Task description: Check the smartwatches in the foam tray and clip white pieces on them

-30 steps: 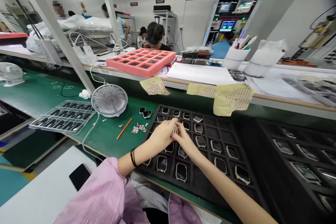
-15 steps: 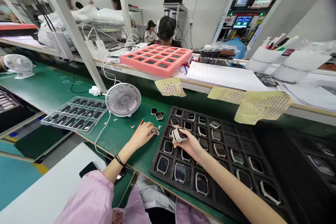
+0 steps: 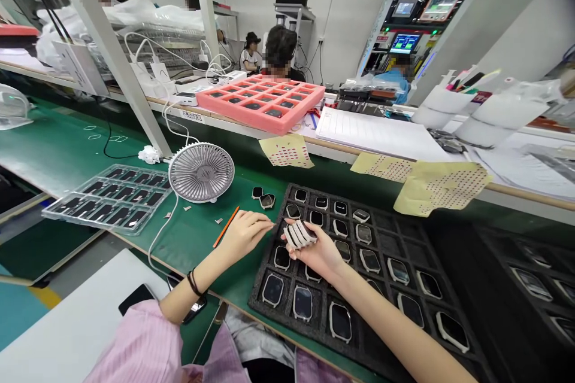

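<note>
My right hand [image 3: 321, 254] is closed around a short stack of pale-framed smartwatches [image 3: 299, 234], held on edge above the black foam tray [image 3: 321, 317]. Just left of the stack is my left hand [image 3: 245, 232], its fingers drawn together and pointing at the watches. Whatever lies between those fingertips is too small to make out. An orange stick [image 3: 226, 227] rests on the green bench beside the left hand. More smartwatches [image 3: 303, 302] sit in the tray's compartments, partly covered by my right forearm. Two loose watches [image 3: 266, 201] lie beyond my left hand.
A white fan [image 3: 202, 172] stands behind my left hand, its cable running down the bench. A clear plastic tray [image 3: 110, 198] of dark parts lies at left. Above are a shelf with a pink foam tray [image 3: 287, 122] and papers [image 3: 372, 131]. People sit beyond.
My left hand has lifted from the small pieces on the bench and stretched toward the watches. My right hand has turned the stack, so several watch edges show. The view has shifted slightly.
</note>
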`<move>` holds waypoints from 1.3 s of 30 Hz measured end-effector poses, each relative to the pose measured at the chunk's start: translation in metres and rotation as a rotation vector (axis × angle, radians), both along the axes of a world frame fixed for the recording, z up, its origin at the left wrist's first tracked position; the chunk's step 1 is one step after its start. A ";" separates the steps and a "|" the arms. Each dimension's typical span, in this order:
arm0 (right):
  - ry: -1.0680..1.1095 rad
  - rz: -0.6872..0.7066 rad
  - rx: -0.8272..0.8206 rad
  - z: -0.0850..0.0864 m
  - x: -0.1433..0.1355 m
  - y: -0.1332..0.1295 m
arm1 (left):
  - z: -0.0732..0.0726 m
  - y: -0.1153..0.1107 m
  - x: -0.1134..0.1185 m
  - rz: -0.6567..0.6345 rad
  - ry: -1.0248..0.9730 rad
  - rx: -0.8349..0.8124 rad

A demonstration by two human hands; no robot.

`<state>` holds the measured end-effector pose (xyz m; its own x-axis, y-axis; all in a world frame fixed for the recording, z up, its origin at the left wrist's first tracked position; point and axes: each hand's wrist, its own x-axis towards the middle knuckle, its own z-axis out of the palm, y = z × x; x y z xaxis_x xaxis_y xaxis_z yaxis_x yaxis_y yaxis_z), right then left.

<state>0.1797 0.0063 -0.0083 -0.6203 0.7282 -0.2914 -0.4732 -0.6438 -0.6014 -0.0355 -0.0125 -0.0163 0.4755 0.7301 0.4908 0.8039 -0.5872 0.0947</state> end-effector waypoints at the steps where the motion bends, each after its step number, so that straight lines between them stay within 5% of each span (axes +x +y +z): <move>1: 0.011 0.011 0.000 0.001 0.000 -0.001 | 0.007 -0.004 0.002 -0.076 -0.057 0.061; 5: 0.042 0.047 0.008 0.006 0.001 -0.004 | 0.024 -0.014 0.013 -0.319 -0.064 0.178; 13: -0.001 0.107 0.031 -0.001 0.003 -0.009 | 0.028 -0.018 0.013 -0.444 0.125 0.236; 23: -0.134 0.188 0.115 -0.010 -0.002 -0.035 | 0.011 -0.020 0.013 -0.528 -0.037 -0.099; 30: -0.134 0.178 0.036 -0.018 -0.004 -0.042 | 0.004 -0.012 -0.008 -0.306 -0.202 -0.474; 35: -0.111 0.106 0.005 -0.011 0.003 -0.032 | -0.011 0.011 -0.038 0.136 -0.003 -0.345; 39: -0.081 0.098 -0.013 -0.006 0.006 -0.028 | -0.030 0.021 -0.040 0.191 0.111 -0.321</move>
